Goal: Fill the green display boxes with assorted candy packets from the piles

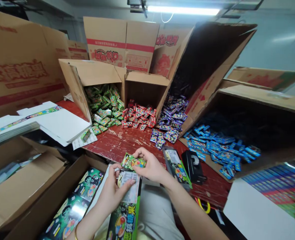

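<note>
My left hand (112, 188) is closed around the upper end of a black and green candy box (123, 216), its thumb lying across the pale printed panel. The box stands tilted over my lap. Above its top end, my right hand (151, 166) pinches a green candy packet (132, 162), and the left fingertips are close to that packet's lower edge. I cannot tell whether the packet touches the box. A similar black box (177, 166) lies on the red table just right of my right hand, beside a black tape dispenser (194, 165).
Open cartons on the red table (112, 138) hold green packets (104, 106), red packets (139, 115), purple packets (172, 115) and blue packets (220, 150). White flat cardboard (62, 123) is stacked at left. A carton (69, 176) of printed boxes stands lower left.
</note>
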Demonstrator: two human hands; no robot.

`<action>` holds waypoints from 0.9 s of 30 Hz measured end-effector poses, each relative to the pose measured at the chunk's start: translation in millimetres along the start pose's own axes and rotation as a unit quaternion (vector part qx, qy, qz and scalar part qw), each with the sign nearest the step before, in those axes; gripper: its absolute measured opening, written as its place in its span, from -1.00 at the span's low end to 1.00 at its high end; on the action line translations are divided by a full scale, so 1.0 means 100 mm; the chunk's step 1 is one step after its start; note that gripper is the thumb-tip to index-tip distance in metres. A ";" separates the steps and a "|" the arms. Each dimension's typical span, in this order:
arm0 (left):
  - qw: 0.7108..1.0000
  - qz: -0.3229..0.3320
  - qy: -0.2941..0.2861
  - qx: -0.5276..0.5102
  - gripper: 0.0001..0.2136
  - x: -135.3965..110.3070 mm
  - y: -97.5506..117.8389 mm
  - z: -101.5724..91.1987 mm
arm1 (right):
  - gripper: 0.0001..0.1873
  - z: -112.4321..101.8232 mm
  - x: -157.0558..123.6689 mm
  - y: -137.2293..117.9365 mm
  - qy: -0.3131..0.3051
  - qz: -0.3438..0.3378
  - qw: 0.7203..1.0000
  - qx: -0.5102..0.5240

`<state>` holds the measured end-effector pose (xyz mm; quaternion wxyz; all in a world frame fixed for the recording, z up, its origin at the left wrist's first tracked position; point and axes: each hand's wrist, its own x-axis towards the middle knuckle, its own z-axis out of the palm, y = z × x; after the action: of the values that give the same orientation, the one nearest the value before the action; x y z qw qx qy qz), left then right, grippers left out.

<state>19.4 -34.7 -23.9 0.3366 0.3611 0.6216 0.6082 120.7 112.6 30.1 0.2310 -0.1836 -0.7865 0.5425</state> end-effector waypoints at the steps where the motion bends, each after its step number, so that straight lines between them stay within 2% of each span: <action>1: 1.000 0.001 -0.001 0.002 -0.59 0.00 0.02 0.01 | -0.62 -0.01 0.00 -0.01 0.025 0.008 1.000 -0.004; 2: 1.000 0.004 0.003 0.004 -0.59 0.00 0.04 0.01 | -0.59 -0.03 0.02 -0.03 0.055 0.010 0.998 -0.008; 5: 1.000 0.014 0.017 0.019 -0.59 -0.01 0.08 0.03 | -0.72 -0.06 0.10 -0.08 0.111 -0.007 0.994 0.013; 9: 1.000 0.006 -0.008 0.026 -0.59 -0.04 0.09 0.05 | -0.69 0.01 0.15 -0.09 0.059 -0.016 0.992 0.112; 13: 1.000 0.006 -0.014 -0.004 -0.56 -0.05 0.03 0.05 | -0.72 0.06 0.06 0.09 0.039 -0.058 0.992 0.102; 17: 0.996 -0.020 -0.004 -0.089 -0.47 -0.05 0.00 0.07 | -0.66 -0.06 -0.07 0.27 0.025 -0.011 0.998 0.050; 22: 0.988 -0.063 0.004 -0.140 -0.26 -0.07 0.02 0.15 | -0.74 -0.18 -0.20 0.34 -0.009 0.020 1.000 0.016; 27: 0.991 -0.032 0.018 -0.130 -0.30 -0.02 -0.05 0.17 | -0.69 -0.09 -0.26 0.41 -0.032 0.079 0.995 0.060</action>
<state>34.7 -28.3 -29.2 0.3886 0.2830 0.5549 0.6790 149.0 119.6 -9.5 0.1730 -0.2136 -0.7426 0.6107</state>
